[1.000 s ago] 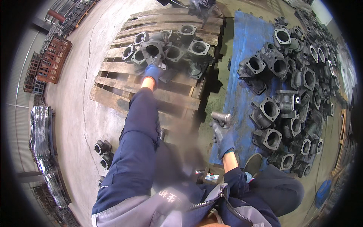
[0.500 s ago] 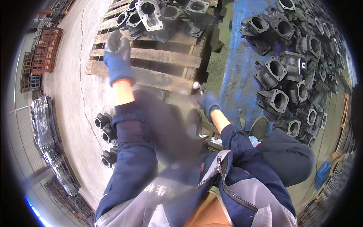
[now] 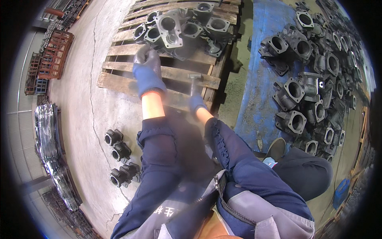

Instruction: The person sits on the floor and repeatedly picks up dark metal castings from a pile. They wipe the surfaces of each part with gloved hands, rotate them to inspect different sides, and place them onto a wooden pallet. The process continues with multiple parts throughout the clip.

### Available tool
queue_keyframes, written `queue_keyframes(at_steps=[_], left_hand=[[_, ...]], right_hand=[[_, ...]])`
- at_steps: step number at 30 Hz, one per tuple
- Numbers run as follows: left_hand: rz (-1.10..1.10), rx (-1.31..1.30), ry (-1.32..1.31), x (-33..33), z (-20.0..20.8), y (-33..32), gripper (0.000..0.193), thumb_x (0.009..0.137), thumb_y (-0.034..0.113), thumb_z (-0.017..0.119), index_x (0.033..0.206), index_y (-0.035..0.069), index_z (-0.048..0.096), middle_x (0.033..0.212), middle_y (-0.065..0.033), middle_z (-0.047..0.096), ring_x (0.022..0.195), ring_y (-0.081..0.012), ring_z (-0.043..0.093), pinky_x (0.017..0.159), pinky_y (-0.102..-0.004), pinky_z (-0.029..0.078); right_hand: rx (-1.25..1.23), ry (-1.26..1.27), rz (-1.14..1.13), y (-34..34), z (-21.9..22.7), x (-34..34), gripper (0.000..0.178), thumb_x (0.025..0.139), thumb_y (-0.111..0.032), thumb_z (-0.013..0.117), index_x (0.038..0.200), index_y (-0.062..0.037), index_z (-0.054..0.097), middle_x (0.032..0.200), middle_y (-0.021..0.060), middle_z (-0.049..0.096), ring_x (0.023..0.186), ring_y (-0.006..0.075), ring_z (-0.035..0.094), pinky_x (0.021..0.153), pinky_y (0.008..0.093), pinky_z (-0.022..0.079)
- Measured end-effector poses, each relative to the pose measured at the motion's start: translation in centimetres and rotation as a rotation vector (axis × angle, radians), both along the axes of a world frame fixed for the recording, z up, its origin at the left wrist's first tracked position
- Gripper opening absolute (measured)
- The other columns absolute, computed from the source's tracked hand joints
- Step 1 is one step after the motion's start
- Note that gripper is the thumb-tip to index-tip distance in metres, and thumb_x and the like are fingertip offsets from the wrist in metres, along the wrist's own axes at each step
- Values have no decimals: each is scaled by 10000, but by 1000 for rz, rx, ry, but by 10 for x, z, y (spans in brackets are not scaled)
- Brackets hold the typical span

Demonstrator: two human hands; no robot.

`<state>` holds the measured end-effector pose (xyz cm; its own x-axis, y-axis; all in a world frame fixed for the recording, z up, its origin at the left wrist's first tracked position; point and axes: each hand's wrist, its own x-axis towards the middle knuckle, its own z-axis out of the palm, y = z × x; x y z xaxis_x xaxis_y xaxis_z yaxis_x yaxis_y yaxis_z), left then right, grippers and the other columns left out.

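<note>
Over the wooden pallet (image 3: 119,82), my left hand (image 3: 148,63) wears a blue and grey glove. Its fingers are loosely bent and apart, just below the pile of metal castings; I make out nothing in them. The nearest casting is a grey flanged housing (image 3: 178,42) with a large round bore and a smaller one, tilted on the pile. To the right, my gloved right hand (image 3: 195,102) is closed round the handle of a hammer (image 3: 194,77). The hammer head points away from me, over the pallet boards. Motion smears this hand slightly.
A large heap of dark castings (image 3: 294,89) lies on a blue sheet (image 3: 248,103) at the right. Several small castings (image 3: 120,152) stand on the concrete floor at the left. My shoe (image 3: 277,148) rests at the sheet's near edge. Rust-red racks (image 3: 55,53) stand far left.
My left hand has moved right, closer to the tilted housing. My right hand has brought the hammer leftward and up over the pallet. The view has shifted, showing more of the pile.
</note>
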<state>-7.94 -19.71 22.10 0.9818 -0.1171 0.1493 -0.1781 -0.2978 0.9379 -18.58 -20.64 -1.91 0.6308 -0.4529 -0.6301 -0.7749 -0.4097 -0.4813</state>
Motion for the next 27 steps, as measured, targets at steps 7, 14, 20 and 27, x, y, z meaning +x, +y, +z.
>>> queue_keyframes(at_steps=[7,14,20,27], left_hand=[[-150,-40,-1,15,-18,-16,318,890,147,652,1173,2,660,1079,-76,685,910,-144,604,818,-284,488],[-328,58,-49,-10,-19,-63,306,944,171,654,1218,35,643,1065,-53,670,929,-124,593,829,-261,466],[-459,12,-30,-34,-34,-88,352,870,210,660,1173,33,683,1023,-109,714,904,-147,652,808,-270,508],[-608,-22,-94,-118,-42,-88,300,888,81,677,1184,38,669,1108,-85,707,989,-115,645,899,-239,498]], right_hand=[[912,-611,-478,1,36,-65,311,899,-74,588,1208,-70,625,1021,153,697,943,278,691,792,367,562],[-603,-510,-419,-143,109,-180,291,902,-320,626,846,-54,728,809,183,689,773,311,694,719,423,535],[-843,102,-418,-252,176,-276,391,901,-351,573,1135,-58,682,1131,178,688,1107,331,649,928,428,520],[-598,162,-31,-286,124,-280,404,890,-335,598,1102,-12,718,1178,226,669,1095,353,654,951,430,508]])
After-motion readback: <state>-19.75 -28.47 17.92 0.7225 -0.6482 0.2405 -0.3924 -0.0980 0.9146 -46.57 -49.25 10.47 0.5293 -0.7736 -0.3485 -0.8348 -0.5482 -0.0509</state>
